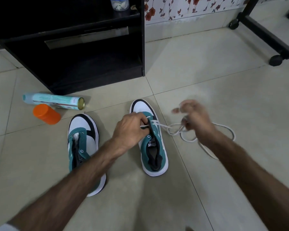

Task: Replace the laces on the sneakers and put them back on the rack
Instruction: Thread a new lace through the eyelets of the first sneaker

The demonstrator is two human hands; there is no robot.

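A black shoe rack [83, 52] stands beyond both hands on a tiled floor [207, 80], its lowest shelf dark, while a person seated before it works on a pair of teal-and-white sneakers. The unlaced left sneaker [83, 140] lies just outside the left forearm, its eyelets bare. The right sneaker [153, 147] sits between the two hands, toe pointing away, with a white lace [170, 129] threaded only through its front eyelets.

The left hand [130, 130] curls over the sneaker's throat, fingers pinching the eyelet flap and the lace where it crosses. The right hand [195, 119], blurred, is just beside the shoe with fingers curled round the lace, whose slack lies in loops under and behind the wrist.

Lacing appears barely begun, with one shoe untouched. Doing this step well likely means keeping the left hand's pinch firm so the flap stays steady, drawing the slack through evenly so both ends match in length, and clearing the loops near the right wrist before they knot. The lace should lie flat, not twisted, at each crossing.

Beyond the left hand, a spray can [53, 100] lies on its side, touching or nearly touching an orange-capped container [46, 114].
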